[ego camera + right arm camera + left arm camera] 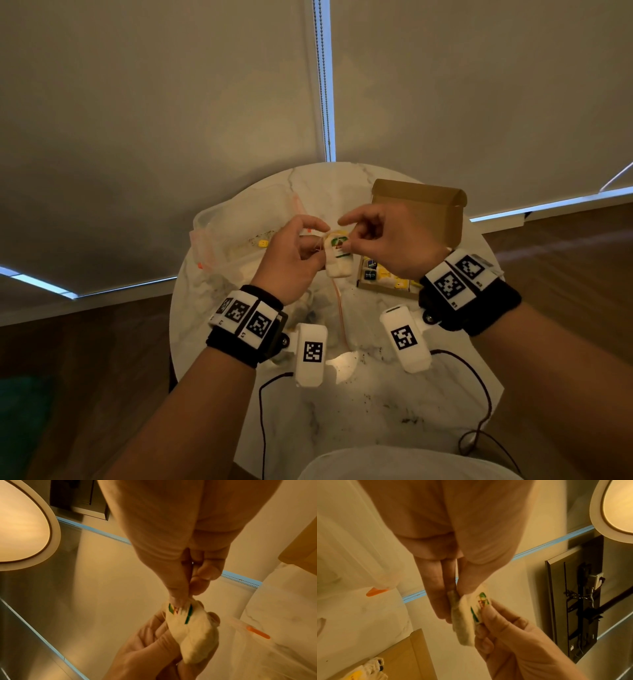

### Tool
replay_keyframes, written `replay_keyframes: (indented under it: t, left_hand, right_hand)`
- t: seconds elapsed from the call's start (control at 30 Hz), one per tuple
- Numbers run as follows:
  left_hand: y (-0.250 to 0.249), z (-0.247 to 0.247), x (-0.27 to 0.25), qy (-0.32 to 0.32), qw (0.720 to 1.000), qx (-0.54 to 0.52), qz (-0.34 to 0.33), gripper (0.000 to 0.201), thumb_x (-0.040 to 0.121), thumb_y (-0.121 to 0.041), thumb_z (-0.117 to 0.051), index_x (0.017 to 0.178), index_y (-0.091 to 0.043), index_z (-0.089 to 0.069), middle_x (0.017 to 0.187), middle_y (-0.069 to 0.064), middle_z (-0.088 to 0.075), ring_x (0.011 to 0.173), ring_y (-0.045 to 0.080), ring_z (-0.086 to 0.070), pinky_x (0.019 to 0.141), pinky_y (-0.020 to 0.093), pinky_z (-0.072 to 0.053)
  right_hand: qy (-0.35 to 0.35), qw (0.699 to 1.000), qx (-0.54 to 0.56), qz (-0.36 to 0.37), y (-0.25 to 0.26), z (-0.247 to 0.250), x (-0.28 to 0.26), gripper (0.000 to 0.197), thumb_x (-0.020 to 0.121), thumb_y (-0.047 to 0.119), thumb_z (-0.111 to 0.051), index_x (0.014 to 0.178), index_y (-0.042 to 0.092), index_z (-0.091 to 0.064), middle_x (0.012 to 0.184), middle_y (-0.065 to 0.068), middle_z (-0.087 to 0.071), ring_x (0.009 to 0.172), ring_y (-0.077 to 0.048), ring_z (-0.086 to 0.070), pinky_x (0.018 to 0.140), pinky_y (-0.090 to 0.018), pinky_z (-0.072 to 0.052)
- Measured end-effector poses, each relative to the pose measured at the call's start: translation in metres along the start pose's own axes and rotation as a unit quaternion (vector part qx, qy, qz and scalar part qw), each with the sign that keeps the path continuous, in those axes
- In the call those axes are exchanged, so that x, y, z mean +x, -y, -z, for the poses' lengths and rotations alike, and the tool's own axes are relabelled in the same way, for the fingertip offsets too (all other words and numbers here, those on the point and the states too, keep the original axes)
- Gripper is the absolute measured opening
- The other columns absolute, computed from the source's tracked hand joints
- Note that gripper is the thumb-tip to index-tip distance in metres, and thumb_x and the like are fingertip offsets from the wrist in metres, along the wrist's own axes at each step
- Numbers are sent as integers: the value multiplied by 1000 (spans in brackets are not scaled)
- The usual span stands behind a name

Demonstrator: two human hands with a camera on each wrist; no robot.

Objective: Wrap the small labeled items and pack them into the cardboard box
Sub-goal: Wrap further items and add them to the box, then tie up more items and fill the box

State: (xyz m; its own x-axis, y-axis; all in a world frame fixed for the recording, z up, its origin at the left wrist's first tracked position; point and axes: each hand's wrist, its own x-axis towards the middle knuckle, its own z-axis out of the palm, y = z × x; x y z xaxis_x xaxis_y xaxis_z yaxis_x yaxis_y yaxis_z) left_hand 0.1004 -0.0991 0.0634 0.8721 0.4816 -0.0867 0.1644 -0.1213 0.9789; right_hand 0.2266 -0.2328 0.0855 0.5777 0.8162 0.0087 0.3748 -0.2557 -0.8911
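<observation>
From the head view, our left hand and right hand meet above the table, both pinching a small pouch with a green label; a string hangs from it. The box stands open just right of it, packed items inside. At the left wrist, our fingers and thumb clamp the pouch's top edge. At the right wrist, thumb and finger nip the label.
</observation>
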Motion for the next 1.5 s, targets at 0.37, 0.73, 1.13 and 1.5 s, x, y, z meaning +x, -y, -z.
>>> replay_keyframes:
  t: [0.37,0.73,1.13,1.5]
  left_hand:
    - [13,-15,21,-35,998,46,17,18,86,-1,-71,85,-18,-67,82,10,-72,76,20,-68,83,48,-58]
    - [60,-17,25,-22,989,67,129,20,90,-7,-66,85,-26,-70,92,3,-74,87,23,-71,88,49,-57]
    - [70,-17,32,-7,986,69,149,15,93,-5,-63,92,-18,-70,92,2,-75,83,17,-72,80,37,-60]
    - [70,10,26,-43,983,66,165,12,92,-4,-63,93,-13,-71,90,3,-75,68,12,-70,61,22,-55]
  right_hand:
    - [9,998,-23,-53,-18,8,22,7,80,10,-77,84,6,-73,78,-8,-73,70,-17,-69,66,-27,-57]
    - [-66,945,-128,-293,-164,45,41,11,85,11,-73,84,15,-63,94,-13,-70,81,-25,-67,79,-38,-57]
    - [97,870,-369,-311,-215,15,27,11,86,16,-68,96,13,-71,108,-11,-67,101,-29,-62,82,-31,-49]
    - [157,866,-406,-245,-212,22,17,21,83,19,-69,103,22,-74,111,-4,-69,102,-24,-63,86,-29,-51]
